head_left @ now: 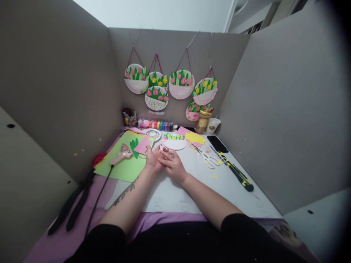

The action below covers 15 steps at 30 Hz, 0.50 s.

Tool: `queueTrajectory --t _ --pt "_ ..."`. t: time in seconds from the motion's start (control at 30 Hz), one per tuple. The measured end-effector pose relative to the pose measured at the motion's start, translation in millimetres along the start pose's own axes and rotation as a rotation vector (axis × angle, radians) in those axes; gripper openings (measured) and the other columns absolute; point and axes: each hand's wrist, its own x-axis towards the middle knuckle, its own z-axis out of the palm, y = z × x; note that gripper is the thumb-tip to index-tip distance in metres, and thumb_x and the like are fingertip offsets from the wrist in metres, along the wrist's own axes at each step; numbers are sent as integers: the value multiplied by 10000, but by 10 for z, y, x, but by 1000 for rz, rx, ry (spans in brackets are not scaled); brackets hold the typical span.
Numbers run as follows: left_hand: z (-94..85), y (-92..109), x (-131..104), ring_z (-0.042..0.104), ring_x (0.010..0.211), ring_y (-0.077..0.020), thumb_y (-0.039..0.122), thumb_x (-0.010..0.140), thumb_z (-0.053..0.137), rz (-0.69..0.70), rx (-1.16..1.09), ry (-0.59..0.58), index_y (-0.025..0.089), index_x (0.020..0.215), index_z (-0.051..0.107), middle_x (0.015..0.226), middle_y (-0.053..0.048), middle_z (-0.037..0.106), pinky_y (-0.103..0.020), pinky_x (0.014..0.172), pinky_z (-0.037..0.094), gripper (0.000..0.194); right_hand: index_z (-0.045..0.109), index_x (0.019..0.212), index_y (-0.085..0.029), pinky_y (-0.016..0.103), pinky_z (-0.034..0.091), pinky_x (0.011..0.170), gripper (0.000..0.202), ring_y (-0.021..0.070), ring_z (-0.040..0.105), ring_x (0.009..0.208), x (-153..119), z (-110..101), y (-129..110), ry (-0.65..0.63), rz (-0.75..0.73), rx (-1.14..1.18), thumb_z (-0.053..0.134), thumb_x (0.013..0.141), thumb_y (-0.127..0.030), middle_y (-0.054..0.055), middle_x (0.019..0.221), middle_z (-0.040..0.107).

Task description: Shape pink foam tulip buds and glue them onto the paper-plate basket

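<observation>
Over the middle of the white board, my left hand is turned palm up with its thumb spread out. My right hand meets it, fingers close together over the left fingers. A small pale pink piece shows at the right fingertips; its exact shape is too small to tell. Just beyond the hands lies a half-round white paper-plate basket with green leaves and yellow flowers. A pink paper sheet is near my left thumb, with green paper leaves beside it.
Green paper and a hot glue gun with a cord lie left. White scissors, yellow paper, a phone and a black-yellow cutter are right. Paint bottles and a cup stand behind; plate baskets hang above.
</observation>
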Motion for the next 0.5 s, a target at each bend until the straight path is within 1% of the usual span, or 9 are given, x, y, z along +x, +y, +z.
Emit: queueTrajectory --t 0.07,0.13,0.2,0.3,0.4,0.5 --pt "-5 -2 6 614 724 -216 721 873 128 2 -5 -17 174 829 524 752 -95 586 -351 663 549 676 729 1096 -256 449 483 974 414 238 487 1092 3 -4 -5 -5 41 -12 521 803 -50 56 1299 630" --pt "-8 -2 8 616 733 -223 726 869 124 -5 -14 -31 181 829 520 744 -87 578 -362 660 548 675 743 1055 -268 447 491 956 381 236 497 1060 8 -13 -13 -7 60 -13 533 812 -64 45 1262 655" --pt "-7 -3 4 619 737 -225 727 869 134 -7 -13 -7 187 837 521 731 -73 567 -370 655 548 665 748 1032 -278 449 495 947 354 234 503 1045 11 -17 -24 -22 47 8 540 824 -84 33 1258 658" --pt "5 -15 -5 619 723 -211 724 872 174 1 -9 51 182 849 525 742 -70 573 -354 665 548 647 730 1082 -291 470 482 969 380 239 495 1087 14 -1 -38 -57 38 26 530 825 -95 27 1305 627" --pt "24 -22 -10 620 733 -204 730 867 199 -4 -28 50 176 843 523 775 -85 586 -344 699 550 642 716 1120 -286 479 473 977 403 245 489 1107 24 17 -41 -29 75 -35 529 818 -97 34 1322 614" --pt "33 -2 -7 621 753 -214 734 866 171 -3 -53 42 186 849 518 770 -79 581 -361 697 551 649 736 1068 -272 458 485 950 367 240 498 1065 31 10 -38 -2 71 -74 535 819 -93 40 1307 626"
